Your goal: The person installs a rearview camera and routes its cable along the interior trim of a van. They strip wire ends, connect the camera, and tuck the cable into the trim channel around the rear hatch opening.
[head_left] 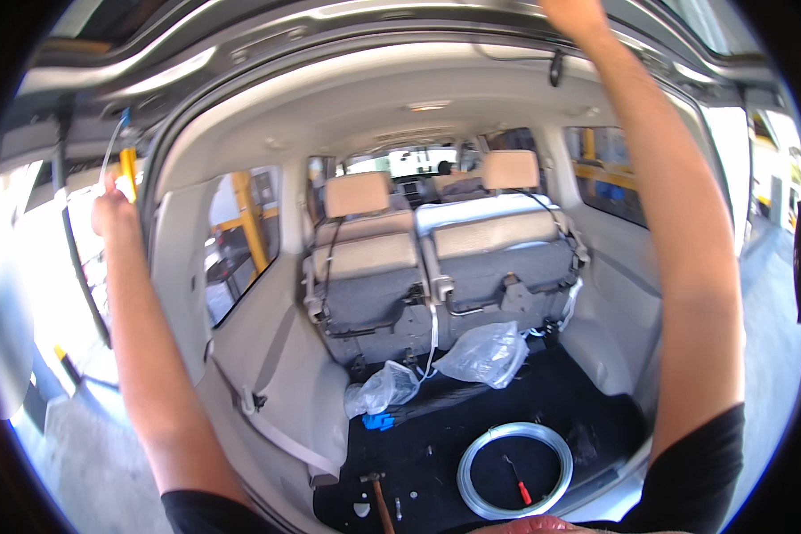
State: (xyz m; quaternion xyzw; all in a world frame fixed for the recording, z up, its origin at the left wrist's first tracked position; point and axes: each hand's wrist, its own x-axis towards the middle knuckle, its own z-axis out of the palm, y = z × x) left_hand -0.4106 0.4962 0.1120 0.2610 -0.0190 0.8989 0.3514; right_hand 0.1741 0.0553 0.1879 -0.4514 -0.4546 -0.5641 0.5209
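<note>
At the far left, my raised left hand [111, 212] is closed around a thin pale wire [114, 147]. The wire runs up from my fist to a small blue piece [125, 116] at the underside of the raised tailgate [165, 71]. My right arm reaches up on the right, and my right hand [574, 13] is at the tailgate by the top edge of the picture. Its fingers are cut off by that edge. A dark cable [516, 59] with a black loop [555, 68] hangs close to the right hand.
On the black cargo floor [418, 463] lie a coil of silvery wire [465, 481], a red-handled screwdriver [523, 491], a hammer [383, 505], blue gloves [378, 422] and clear plastic bags [485, 356]. Folding rear seats [365, 276] stand beyond. A yellow post [128, 173] is outside.
</note>
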